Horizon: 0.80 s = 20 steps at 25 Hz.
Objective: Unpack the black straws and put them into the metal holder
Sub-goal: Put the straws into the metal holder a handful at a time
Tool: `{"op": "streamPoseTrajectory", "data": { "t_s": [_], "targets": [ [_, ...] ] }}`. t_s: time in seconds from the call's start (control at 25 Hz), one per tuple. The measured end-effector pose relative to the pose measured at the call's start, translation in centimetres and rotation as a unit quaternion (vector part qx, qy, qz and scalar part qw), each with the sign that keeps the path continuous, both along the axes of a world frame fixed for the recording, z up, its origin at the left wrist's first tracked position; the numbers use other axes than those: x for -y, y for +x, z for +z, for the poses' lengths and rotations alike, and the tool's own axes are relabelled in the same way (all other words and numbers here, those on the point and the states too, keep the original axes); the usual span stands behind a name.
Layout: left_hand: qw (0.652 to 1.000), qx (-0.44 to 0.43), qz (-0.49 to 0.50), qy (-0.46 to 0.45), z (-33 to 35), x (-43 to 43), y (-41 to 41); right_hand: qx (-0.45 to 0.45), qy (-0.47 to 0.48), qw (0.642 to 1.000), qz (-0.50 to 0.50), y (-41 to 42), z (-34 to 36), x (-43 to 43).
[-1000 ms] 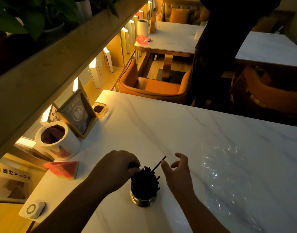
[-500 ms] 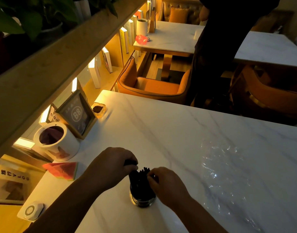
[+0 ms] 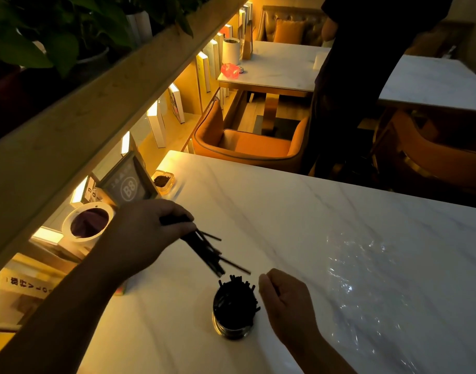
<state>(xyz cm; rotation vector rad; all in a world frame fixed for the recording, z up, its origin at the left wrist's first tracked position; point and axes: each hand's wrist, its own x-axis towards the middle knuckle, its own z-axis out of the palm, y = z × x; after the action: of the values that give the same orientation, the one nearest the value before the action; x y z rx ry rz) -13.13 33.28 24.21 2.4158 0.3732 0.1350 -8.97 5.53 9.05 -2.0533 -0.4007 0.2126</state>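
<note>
A round metal holder [image 3: 233, 329] stands on the white marble table [image 3: 299, 211], packed with black straws [image 3: 235, 295] that stick out of its top. My left hand [image 3: 148, 233] is raised above and to the left of the holder and grips a small bunch of black straws [image 3: 207, 252], which slant down towards the holder's rim without touching it. My right hand [image 3: 288, 300] hovers just right of the holder with loosely curled fingers and holds nothing.
Clear plastic wrapping [image 3: 366, 279] lies flat on the table to the right. A white cylindrical bin [image 3: 87, 225], a framed B8 sign [image 3: 127, 182] and a small dish [image 3: 162, 182] stand along the left edge. An orange chair [image 3: 247, 147] and a standing person [image 3: 366, 76] are beyond the table.
My left hand has lifted up and to the left, pulling a bunch of straws out above the holder. My right hand has come off the holder's top and drawn back to the right.
</note>
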Motion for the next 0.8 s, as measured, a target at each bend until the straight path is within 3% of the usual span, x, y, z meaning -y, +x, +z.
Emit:
{"op": "streamPoseTrajectory", "data": {
  "t_s": [0.12, 0.2, 0.32, 0.4, 0.44, 0.52, 0.64, 0.68, 0.8],
  "targets": [
    [0.985, 0.08, 0.09, -0.126, -1.3, 1.0, 0.4, -0.174, 0.021, 0.979, 0.102, -0.6, 2.2, -1.7],
    [0.94, 0.118, 0.143, -0.286, -2.8, 2.5, 0.4, -0.3, 0.103, 0.939, 0.133, -0.5, 3.6, -3.2],
    [0.849, 0.121, 0.19, -0.478, -5.6, 4.8, 0.3, -0.424, 0.311, 0.849, 0.062, 0.9, 5.3, -4.6],
    [0.806, 0.101, 0.198, -0.548, -7.5, 6.3, 0.1, -0.452, 0.414, 0.79, 0.005, 2.0, 6.1, -4.8],
    [0.787, 0.092, 0.198, -0.576, -8.4, 7.0, 0.0, -0.449, 0.438, 0.779, -0.018, 2.6, 6.2, -4.6],
    [0.755, 0.071, 0.204, -0.619, -10.0, 8.1, -0.3, -0.413, 0.44, 0.796, -0.048, 3.5, 5.8, -4.2],
    [0.721, 0.029, 0.21, -0.659, -12.3, 9.0, -1.0, -0.331, 0.383, 0.86, -0.066, 4.0, 5.1, -3.4],
    [0.723, 0.005, 0.207, -0.659, -12.9, 9.0, -1.3, -0.298, 0.345, 0.888, -0.068, 4.1, 4.9, -3.1],
    [0.772, -0.083, 0.186, -0.603, -14.4, 8.8, -2.3, -0.227, 0.216, 0.947, -0.064, 3.9, 4.1, -2.1]
  ]
}}
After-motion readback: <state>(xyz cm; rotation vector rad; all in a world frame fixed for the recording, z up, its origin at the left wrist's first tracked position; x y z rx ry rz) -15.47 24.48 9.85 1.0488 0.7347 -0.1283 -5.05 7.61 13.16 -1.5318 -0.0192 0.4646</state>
